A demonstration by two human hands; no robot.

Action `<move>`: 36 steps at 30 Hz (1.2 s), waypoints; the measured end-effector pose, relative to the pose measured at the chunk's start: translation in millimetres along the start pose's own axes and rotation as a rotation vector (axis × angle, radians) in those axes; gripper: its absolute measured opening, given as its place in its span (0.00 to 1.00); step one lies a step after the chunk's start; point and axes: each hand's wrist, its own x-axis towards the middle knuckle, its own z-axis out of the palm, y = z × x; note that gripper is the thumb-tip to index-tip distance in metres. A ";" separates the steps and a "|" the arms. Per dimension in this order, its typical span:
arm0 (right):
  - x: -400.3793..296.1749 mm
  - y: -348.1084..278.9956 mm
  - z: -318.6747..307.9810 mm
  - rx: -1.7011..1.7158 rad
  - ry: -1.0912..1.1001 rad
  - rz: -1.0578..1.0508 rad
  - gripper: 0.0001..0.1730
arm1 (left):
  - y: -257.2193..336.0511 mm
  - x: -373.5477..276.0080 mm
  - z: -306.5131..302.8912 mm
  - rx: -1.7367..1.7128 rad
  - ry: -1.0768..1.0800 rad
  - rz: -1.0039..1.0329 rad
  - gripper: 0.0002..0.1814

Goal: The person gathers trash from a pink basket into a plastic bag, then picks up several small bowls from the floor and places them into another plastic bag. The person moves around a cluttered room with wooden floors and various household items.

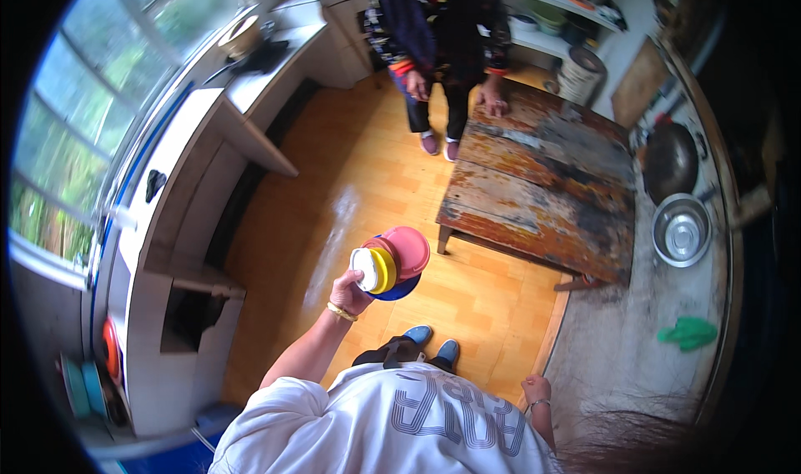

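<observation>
My left hand (350, 291) holds a bunch of round plastic lids out over the floor, its thumb on a small white lid (364, 270). Behind the white one are a yellow lid (387, 270), a pink lid (410, 248) and a dark blue lid (400, 289), overlapping like a fan. Down at my side, beside the edge of the grey counter, is my right hand (536, 387); its fingers are curled and nothing shows in them. A worn wooden table (538, 192) stands ahead to the right.
Another person (438, 42) stands at the far side, one hand on the table. Along the right counter (601, 349) lie a dark wok (671, 161), a metal basin (681, 230) and a green cloth or glove (688, 334). White cabinets (188, 136) run below the window.
</observation>
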 end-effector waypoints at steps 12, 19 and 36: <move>122.9 -157.1 -13.7 -0.311 -0.083 -0.579 0.14 | -13.0 -187.2 -102.9 -0.251 0.209 0.516 0.29; 87.3 -281.4 44.1 -0.342 -0.146 -0.782 0.15 | -34.7 -304.1 -170.5 -0.363 0.378 0.766 0.29; -48.5 -483.1 256.6 -0.524 -0.353 -1.393 0.11 | -118.0 -514.2 -264.3 -0.666 0.732 1.357 0.34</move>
